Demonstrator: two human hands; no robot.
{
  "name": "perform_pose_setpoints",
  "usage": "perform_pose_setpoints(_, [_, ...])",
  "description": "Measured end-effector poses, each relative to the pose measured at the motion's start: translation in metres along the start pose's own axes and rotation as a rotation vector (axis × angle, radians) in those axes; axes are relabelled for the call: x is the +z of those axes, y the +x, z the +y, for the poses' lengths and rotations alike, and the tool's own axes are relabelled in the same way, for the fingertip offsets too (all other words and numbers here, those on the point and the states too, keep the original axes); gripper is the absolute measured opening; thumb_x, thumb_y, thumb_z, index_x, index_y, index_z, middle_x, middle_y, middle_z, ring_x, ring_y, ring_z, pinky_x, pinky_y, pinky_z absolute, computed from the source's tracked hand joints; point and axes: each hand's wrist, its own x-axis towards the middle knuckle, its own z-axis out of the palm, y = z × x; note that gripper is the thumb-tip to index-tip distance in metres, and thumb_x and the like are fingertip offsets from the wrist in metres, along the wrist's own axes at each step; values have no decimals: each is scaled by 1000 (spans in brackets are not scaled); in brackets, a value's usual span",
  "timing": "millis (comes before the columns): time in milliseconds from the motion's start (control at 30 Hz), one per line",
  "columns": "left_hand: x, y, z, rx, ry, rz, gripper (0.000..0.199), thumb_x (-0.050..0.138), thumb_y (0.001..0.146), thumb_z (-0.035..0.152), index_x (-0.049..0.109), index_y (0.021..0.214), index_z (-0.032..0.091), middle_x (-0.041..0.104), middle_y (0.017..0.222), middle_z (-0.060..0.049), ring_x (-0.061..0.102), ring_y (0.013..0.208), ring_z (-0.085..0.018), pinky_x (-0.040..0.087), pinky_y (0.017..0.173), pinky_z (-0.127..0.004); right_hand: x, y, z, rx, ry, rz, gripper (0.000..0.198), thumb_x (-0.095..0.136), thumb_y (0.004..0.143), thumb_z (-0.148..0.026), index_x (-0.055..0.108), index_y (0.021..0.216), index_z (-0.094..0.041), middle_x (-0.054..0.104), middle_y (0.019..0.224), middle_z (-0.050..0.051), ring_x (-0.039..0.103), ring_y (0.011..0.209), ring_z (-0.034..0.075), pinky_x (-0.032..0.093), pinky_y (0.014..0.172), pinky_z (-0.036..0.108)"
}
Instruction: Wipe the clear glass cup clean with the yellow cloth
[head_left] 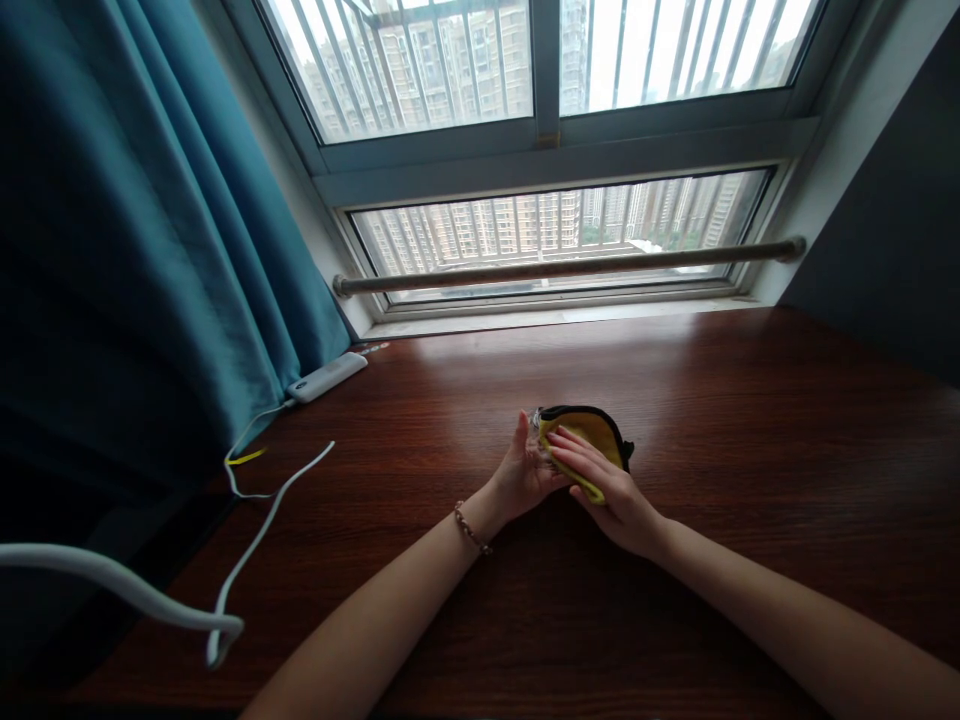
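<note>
Close together over the middle of the desk, both my hands meet at a yellow cloth [596,432] with a dark border and a small dark tab at its right. My left hand [525,472], wearing a beaded bracelet [471,528], is closed around a clear, shiny object [535,425] at the cloth's left side, thumb pointing up. Most of that object is hidden by the cloth and fingers, so its kind cannot be told. My right hand [611,495] presses the cloth from above, fingers laid across it and the thumb near its lower folded edge.
The reddish-brown wooden desk [750,430] reaches to the window sill. At the left lie a white power strip [328,378], white cables [262,540] and a yellow strip [246,457], beside a blue curtain [217,220]. A metal rail [570,268] crosses the window.
</note>
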Motion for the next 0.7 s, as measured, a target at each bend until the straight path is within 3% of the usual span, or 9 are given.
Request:
perform_pose_setpoints(200, [-3, 1, -13, -69, 169, 61, 83, 25, 70, 74, 55, 107, 7, 61, 97, -18, 59, 85, -26, 47, 68, -32, -2, -1, -3, -42, -84, -78, 46, 41, 86, -20, 35, 131, -20, 35, 136, 6, 22, 129, 24, 28, 104, 43])
perform_pose_setpoints(400, [4, 2, -20, 3, 238, 42, 66, 36, 69, 71, 56, 98, 15, 59, 71, -6, 53, 55, -14, 40, 45, -21, -2, 2, 8, 102, -23, 147, 41, 39, 88, -24, 38, 129, -24, 37, 135, 4, 25, 128, 23, 25, 105, 44])
perform_pose_setpoints(533, [11, 0, -18, -34, 157, 15, 66, 32, 70, 72, 57, 91, 15, 56, 69, -6, 50, 50, -12, 39, 45, -22, -3, 3, 16, 192, 82, 245, 38, 36, 90, -28, 41, 127, -24, 38, 134, 5, 31, 126, 21, 26, 105, 42])
perform_pose_setpoints(700, [11, 0, -13, 9, -81, 129, 66, 31, 73, 70, 58, 97, 15, 60, 83, -8, 56, 64, -15, 44, 56, -25, 1, 1, 13, 176, 74, 218, 39, 38, 89, -26, 40, 128, -25, 35, 136, 4, 26, 128, 22, 22, 106, 44])
